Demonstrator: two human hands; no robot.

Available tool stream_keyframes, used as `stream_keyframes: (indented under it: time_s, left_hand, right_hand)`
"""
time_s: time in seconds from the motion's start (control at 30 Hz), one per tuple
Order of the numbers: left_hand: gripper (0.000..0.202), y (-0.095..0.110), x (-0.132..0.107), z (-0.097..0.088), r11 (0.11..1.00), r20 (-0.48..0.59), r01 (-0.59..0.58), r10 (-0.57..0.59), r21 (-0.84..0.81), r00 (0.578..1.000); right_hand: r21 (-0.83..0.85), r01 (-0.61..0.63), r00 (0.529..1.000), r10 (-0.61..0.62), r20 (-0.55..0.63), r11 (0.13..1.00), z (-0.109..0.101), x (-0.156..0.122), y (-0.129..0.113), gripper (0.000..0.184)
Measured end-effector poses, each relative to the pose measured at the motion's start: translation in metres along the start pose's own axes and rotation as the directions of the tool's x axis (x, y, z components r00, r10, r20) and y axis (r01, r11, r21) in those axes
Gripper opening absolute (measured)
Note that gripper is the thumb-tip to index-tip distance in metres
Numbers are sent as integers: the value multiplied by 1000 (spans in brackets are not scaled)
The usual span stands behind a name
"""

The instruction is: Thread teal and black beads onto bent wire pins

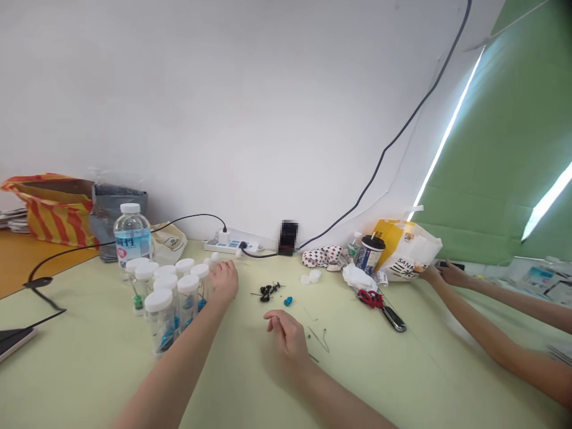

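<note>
Several clear plastic jars with white screw caps (167, 304) stand in a tight group on the pale green desk mat (357, 381), with blue and green parts inside. My left hand (223, 281) is at their right side, close to the nearest cap, and its fingers are hidden from this angle. My right hand (286, 342) rests on the mat with curled fingers and shows nothing in them. Just beyond it lie a small blue piece (288, 301) and a little heap of black parts (267, 292). Thin wire pieces (318, 338) lie to its right.
Another person's two forearms (504, 339) reach in from the right, their hands by a white plastic bag (409, 253). Red-handled scissors (379, 307), loose white caps (310, 276), a lidded cup (370, 255), a water bottle (133, 236) and a power strip (231, 245) stand around.
</note>
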State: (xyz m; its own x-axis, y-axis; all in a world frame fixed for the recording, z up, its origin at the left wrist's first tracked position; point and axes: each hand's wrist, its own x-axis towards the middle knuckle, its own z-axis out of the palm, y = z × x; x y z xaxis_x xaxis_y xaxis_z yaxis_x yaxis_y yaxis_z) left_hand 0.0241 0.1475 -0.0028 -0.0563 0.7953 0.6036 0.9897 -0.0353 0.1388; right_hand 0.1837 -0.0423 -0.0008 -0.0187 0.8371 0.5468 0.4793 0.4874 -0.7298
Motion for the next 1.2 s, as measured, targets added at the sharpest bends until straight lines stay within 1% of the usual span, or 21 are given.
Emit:
stream_keyframes:
  time_s: [0.1, 0.17, 0.23, 0.3, 0.33, 0.37, 0.4, 0.47, 0.53, 0.6, 0.67, 0.7, 0.77, 0.8, 0.9, 0.97, 1.07, 1.13, 1.2]
  left_hand:
    - [35, -1, 0, -3, 998, 23, -31, 30, 54, 999]
    - [34, 1, -1, -8, 995, 24, -66, 64, 75, 998]
    - [35, 6, -3, -16, 991, 18, -116, 115, 62, 993]
    - [38, 14, -7, -26, 983, 24, -181, 181, -6, 983]
    - [40, 18, -10, -32, 969, 18, -237, 238, -64, 971]
    - [43, 22, -15, -38, 946, -5, -295, 297, -134, 955]
    - [43, 26, -20, -45, 905, -45, -369, 368, -212, 929]
    - [39, 35, -34, -60, 806, -109, -474, 468, -354, 877]
    - [36, 42, -52, -75, 741, -145, -513, 504, -434, 851]
    - [35, 48, -71, -90, 700, -130, -523, 533, -486, 836]
    - [36, 52, -89, -102, 671, -86, -502, 551, -546, 830]
    - [35, 53, -96, -106, 655, -65, -488, 559, -577, 827]
    - [36, 54, -109, -114, 632, -35, -460, 566, -624, 824]
    - [36, 54, -115, -117, 625, -23, -448, 567, -639, 824]
    - [37, 52, -126, -123, 616, -6, -420, 559, -666, 829]
    - [39, 51, -130, -125, 618, 4, -406, 552, -673, 834]
    - [46, 49, -132, -126, 636, 17, -388, 534, -667, 845]
    - [53, 48, -133, -126, 648, 15, -384, 521, -658, 853]
    - [57, 47, -133, -125, 655, 8, -388, 515, -648, 857]
  right_hand:
    - [16, -3, 1000, 3, -3, 1000, 0, 0, -2, 34]
    - [27, -11, 1000, 11, -6, 1000, 0, 0, -2, 35]
    - [42, -20, 1000, 20, -14, 999, -1, 0, -1, 36]
    - [63, -32, 999, 34, -26, 998, -1, 0, 0, 37]
    - [76, -41, 998, 45, -42, 996, -2, 0, 0, 38]
    - [92, -53, 996, 59, -63, 994, -3, 1, 0, 39]
    - [113, -67, 993, 77, -93, 991, -5, 3, 1, 40]
    - [163, -98, 975, 127, -181, 982, -12, 8, 0, 41]
    - [223, -119, 945, 179, -274, 968, -23, 16, -3, 43]
    - [295, -94, 907, 204, -368, 951, -36, 25, -8, 43]
    - [408, -69, 864, 259, -431, 910, -49, 31, -14, 42]
    - [469, -65, 848, 297, -440, 881, -53, 34, -17, 42]
    - [586, -55, 844, 351, -405, 809, -59, 35, -20, 38]
    - [641, -66, 849, 381, -366, 764, -59, 34, -21, 37]
    - [746, -119, 860, 444, -254, 656, -52, 27, -18, 33]
    - [765, -153, 869, 454, -198, 626, -44, 21, -16, 33]
    - [758, -200, 888, 442, -128, 621, -33, 14, -14, 34]
    - [763, -215, 893, 438, -98, 609, -29, 11, -14, 33]
    - [788, -216, 890, 449, -84, 577, -26, 8, -14, 31]
